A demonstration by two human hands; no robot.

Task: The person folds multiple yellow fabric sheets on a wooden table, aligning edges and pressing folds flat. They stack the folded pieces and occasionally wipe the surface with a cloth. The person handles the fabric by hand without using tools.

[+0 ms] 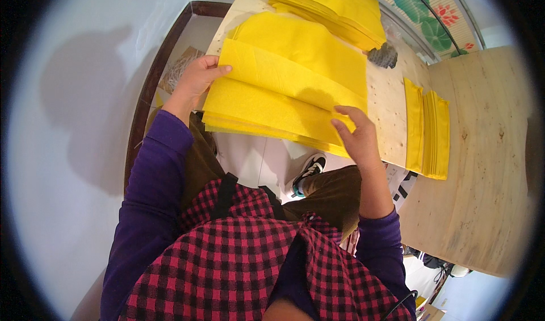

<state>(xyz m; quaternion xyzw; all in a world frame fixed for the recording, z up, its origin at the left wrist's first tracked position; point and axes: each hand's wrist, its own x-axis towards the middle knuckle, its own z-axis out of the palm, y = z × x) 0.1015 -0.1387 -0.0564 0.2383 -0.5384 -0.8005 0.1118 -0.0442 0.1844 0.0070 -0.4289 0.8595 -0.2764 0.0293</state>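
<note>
A stack of yellow cloth sheets (pixel 255 108) lies on the wooden table in front of me, its near edge hanging a little over the table's edge. The top sheet (pixel 272 68) is folded over, so a raised fold runs across the stack from left to right. My left hand (pixel 200 78) pinches this sheet at its left end, thumb on top and the other fingers mostly hidden. At the right end of the fold is my right hand (pixel 357 136), thumb and forefinger apart, with nothing visible between them.
A second yellow pile (pixel 332 11) lies farther back on the table (pixel 392 102). Folded yellow pieces (pixel 434 133) stand at the right, beside a wooden panel (pixel 477 156). A dark grey crumpled bundle (pixel 384 55) sits near the back. The wall (pixel 74 150) is at my left.
</note>
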